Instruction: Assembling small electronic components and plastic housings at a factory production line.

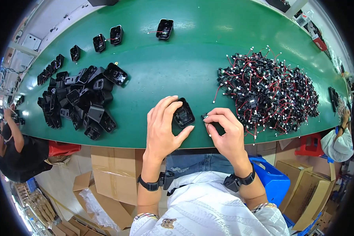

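My left hand (162,126) is curled around a black plastic housing (183,113), which rests on the green table with its hollow side up. Thumb and fingers touch its left and lower sides. To the right of it, my right hand (225,129) pinches a small black part with a wire and white connector (205,117) just above the table. A gap separates this part from the housing. A large heap of similar small black parts with red wires (267,92) lies right of my right hand. A pile of black housings (80,96) lies to the left.
Several black housings, among them a housing with a red wire (165,29), stand in a curved row along the green table (173,59). Cardboard boxes (114,169) and a blue stool (269,179) are below the near edge. Other people sit at far left and far right.
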`<state>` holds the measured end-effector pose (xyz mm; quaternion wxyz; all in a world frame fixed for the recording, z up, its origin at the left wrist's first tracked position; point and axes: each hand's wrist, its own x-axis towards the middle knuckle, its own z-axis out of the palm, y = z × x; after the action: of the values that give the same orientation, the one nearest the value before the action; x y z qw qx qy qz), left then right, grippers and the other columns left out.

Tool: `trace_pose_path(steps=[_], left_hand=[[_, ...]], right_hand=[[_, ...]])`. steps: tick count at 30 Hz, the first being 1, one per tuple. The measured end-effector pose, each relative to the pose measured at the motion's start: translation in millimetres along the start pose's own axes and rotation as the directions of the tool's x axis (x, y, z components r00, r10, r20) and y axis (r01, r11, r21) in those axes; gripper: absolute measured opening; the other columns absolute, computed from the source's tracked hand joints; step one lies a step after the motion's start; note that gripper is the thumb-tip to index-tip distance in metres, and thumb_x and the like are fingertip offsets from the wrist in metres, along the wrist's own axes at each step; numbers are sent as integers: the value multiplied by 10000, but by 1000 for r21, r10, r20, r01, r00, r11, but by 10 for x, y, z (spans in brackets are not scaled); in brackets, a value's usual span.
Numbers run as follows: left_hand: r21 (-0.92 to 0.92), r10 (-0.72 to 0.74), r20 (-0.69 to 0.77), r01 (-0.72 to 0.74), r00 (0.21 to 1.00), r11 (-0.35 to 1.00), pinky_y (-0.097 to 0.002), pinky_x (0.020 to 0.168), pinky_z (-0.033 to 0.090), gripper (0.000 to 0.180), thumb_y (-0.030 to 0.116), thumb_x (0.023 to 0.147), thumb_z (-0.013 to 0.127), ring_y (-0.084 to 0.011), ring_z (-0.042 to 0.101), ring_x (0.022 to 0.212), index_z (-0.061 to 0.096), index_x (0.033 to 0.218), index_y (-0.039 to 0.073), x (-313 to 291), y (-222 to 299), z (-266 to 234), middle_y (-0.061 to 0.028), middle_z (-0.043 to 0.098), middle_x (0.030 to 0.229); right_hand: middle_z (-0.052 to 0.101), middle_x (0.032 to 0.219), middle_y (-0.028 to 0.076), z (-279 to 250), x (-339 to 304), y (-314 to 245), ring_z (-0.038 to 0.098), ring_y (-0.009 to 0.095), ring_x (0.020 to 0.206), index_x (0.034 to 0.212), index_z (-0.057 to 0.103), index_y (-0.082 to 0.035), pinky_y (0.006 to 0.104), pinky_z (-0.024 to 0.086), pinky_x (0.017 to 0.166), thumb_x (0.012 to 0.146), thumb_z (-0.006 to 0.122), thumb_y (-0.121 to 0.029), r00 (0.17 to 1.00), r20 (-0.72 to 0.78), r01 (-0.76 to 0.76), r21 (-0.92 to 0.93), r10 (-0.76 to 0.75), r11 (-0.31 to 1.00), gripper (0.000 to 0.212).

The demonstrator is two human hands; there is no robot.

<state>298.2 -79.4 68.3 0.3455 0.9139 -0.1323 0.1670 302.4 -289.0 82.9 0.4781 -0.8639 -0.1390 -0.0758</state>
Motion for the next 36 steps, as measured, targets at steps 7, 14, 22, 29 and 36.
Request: trace_pose_path(steps=[7,14,22,29,36], left_hand=[[-96,27,31,-24,999,995,-451,1015,450,678,206,700,867,-336,583,1220,613,1313,69,-20,13,-60,-127,591,1353],[-206,70,43,-60,997,977,-441,1041,477,806,172,646,906,-352,620,1230,582,1370,31,-22,-18,-64,-171,655,1313],[-192,28,74,-13,997,981,-432,1048,474,866,185,625,918,-343,617,1248,567,1399,23,-29,-20,-91,-156,663,1335],[-223,109,65,-92,992,970,-408,962,484,839,223,620,915,-326,651,1178,602,1370,18,-23,-21,-100,-163,675,1291],[-252,147,95,-119,985,960,-402,918,500,859,221,605,922,-326,663,1139,604,1380,32,-25,-26,-86,-163,685,1256]], right_hand=[[717,973,88,-71,45,126,714,227,845,956,759,-36,315,574,695,760,722,121,985,88,153,-54,-148,987,253],[720,990,81,95,148,112,710,254,871,938,746,-36,337,574,752,746,761,82,976,-7,217,-119,-219,969,225],[759,934,73,-38,237,-27,707,244,811,921,760,-60,333,558,713,724,796,56,922,-41,378,-110,-384,919,230],[755,897,46,12,132,-140,657,229,725,887,744,-60,329,534,645,676,835,37,875,105,479,-55,-472,876,249],[660,774,49,-159,328,-233,636,227,735,858,696,-42,352,528,640,690,791,4,798,321,544,-20,-509,839,198]])
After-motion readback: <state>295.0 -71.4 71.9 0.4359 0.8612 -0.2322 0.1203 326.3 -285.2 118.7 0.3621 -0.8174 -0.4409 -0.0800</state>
